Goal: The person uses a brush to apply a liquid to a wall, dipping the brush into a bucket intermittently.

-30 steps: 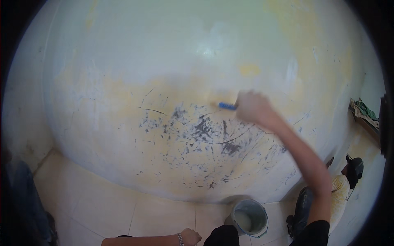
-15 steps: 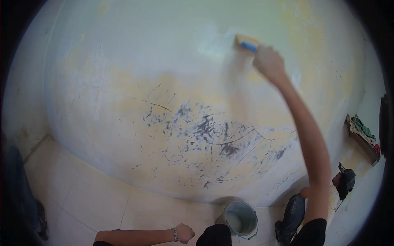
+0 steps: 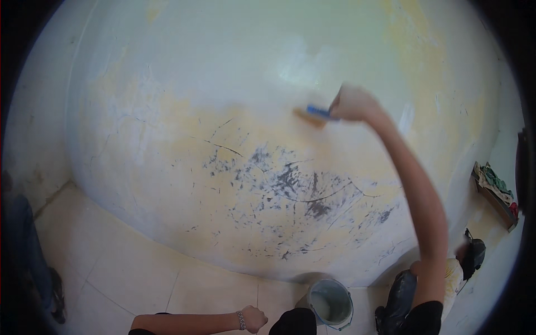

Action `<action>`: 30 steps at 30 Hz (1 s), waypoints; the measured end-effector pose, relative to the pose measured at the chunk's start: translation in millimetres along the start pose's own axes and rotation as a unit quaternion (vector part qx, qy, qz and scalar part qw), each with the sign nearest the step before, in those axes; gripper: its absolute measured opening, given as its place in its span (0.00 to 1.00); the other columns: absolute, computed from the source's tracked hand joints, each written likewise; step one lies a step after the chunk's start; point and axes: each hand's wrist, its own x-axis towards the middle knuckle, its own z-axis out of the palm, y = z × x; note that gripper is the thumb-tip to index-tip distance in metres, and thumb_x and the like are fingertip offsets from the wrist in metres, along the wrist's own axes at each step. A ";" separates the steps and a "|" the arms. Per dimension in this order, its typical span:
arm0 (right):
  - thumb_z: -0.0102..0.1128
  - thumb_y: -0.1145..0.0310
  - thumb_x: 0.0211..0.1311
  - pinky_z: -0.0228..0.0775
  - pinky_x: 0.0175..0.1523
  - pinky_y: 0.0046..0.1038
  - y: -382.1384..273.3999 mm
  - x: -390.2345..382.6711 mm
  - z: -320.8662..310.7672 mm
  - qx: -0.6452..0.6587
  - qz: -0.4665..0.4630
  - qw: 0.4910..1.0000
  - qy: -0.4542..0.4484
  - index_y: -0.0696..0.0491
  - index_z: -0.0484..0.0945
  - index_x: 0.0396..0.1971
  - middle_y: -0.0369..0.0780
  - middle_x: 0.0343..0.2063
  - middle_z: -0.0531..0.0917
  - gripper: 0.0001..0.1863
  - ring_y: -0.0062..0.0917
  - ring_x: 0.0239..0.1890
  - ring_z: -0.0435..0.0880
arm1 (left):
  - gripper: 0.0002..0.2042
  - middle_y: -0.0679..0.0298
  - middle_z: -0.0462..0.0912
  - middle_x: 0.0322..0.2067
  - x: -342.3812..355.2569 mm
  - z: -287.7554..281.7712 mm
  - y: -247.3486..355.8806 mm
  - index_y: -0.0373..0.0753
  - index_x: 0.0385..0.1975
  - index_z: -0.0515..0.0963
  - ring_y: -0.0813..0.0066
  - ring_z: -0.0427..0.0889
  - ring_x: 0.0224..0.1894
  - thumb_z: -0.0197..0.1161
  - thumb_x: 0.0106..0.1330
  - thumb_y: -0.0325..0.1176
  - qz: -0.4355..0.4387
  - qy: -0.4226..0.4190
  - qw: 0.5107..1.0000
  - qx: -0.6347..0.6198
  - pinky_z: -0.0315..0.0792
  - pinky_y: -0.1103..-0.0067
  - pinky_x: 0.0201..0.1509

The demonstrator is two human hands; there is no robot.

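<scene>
Scuffed wall (image 3: 218, 67) was faced above centre by a brush (image 3: 317, 113), clasped by the right hand (image 3: 355, 104) seemingly for reach, while, bottom centre, the left hand (image 3: 255, 319) was fisted, any contents unseen.

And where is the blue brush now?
In the head view, the blue brush is right of centre, in the right hand, in front of the wall, above its dark marks.

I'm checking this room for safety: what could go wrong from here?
The bucket stands on the floor right by a black-clothed knee, so a small shift might tip it. The wall below the brush in the right hand is cracked and dark-flecked, so its surface might flake if rubbed. Another person appears close to the right arm, so drips or a swing could reach them.
</scene>
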 end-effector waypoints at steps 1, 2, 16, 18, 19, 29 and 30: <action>0.57 0.64 0.37 0.67 0.20 0.28 1.4 9.2 -21.9 0.079 0.035 0.996 0.012 0.54 0.82 0.21 0.40 0.11 0.76 0.11 0.27 0.12 0.74 | 0.14 0.52 0.79 0.27 -1.8 1.2 -1.8 0.36 0.29 0.75 0.54 0.80 0.32 0.55 0.40 0.32 0.000 0.009 1.000 -0.002 0.73 0.64 0.31; 0.56 0.65 0.37 0.64 0.16 0.25 1.8 14.3 -42.0 0.085 0.055 0.994 0.028 0.56 0.80 0.18 0.39 0.10 0.73 0.10 0.23 0.10 0.70 | 0.14 0.52 0.79 0.27 1.0 1.8 -1.8 0.36 0.29 0.75 0.54 0.80 0.32 0.55 0.40 0.32 0.003 0.011 1.000 0.000 0.73 0.64 0.31; 0.49 0.74 0.50 0.74 0.26 0.32 -65.2 3.9 95.6 -0.114 -0.007 0.966 0.231 0.56 0.76 0.19 0.46 0.24 0.79 0.07 0.34 0.24 0.82 | 0.13 0.52 0.78 0.27 -0.7 -3.8 0.7 0.36 0.28 0.75 0.53 0.79 0.33 0.55 0.40 0.33 0.002 0.017 1.000 -0.006 0.73 0.63 0.32; 0.52 0.75 0.45 0.68 0.25 0.28 -102.3 -35.2 141.4 -0.113 -0.027 0.979 0.166 0.53 0.76 0.19 0.43 0.21 0.77 0.04 0.30 0.26 0.79 | 0.13 0.52 0.78 0.27 -8.6 -5.0 1.1 0.37 0.28 0.75 0.54 0.79 0.33 0.55 0.40 0.33 -0.010 0.030 0.999 -0.004 0.73 0.63 0.32; 0.52 0.75 0.44 0.66 0.24 0.27 -121.6 -57.0 154.9 -0.085 -0.053 0.986 0.130 0.52 0.76 0.18 0.42 0.21 0.76 0.04 0.28 0.26 0.78 | 0.13 0.52 0.78 0.27 -12.6 -3.7 1.3 0.37 0.28 0.75 0.54 0.79 0.33 0.56 0.40 0.32 -0.012 0.044 0.999 -0.002 0.73 0.63 0.32; 0.59 0.55 0.46 0.72 0.34 0.37 -113.0 -28.1 202.4 0.045 -0.061 0.997 0.006 0.59 0.79 0.21 0.47 0.20 0.79 0.19 0.40 0.27 0.81 | 0.14 0.57 0.79 0.26 59.1 37.7 -32.8 0.41 0.28 0.78 0.60 0.78 0.29 0.61 0.37 0.34 -0.034 0.061 0.997 0.041 0.70 0.67 0.32; 0.61 0.44 0.44 0.72 0.32 0.34 -126.3 -8.5 153.8 0.115 -0.057 0.991 0.024 0.57 0.79 0.21 0.45 0.17 0.79 0.26 0.35 0.26 0.81 | 0.14 0.57 0.79 0.26 58.5 39.4 -41.3 0.41 0.28 0.78 0.60 0.78 0.29 0.61 0.38 0.34 -0.049 0.058 0.997 0.032 0.70 0.67 0.32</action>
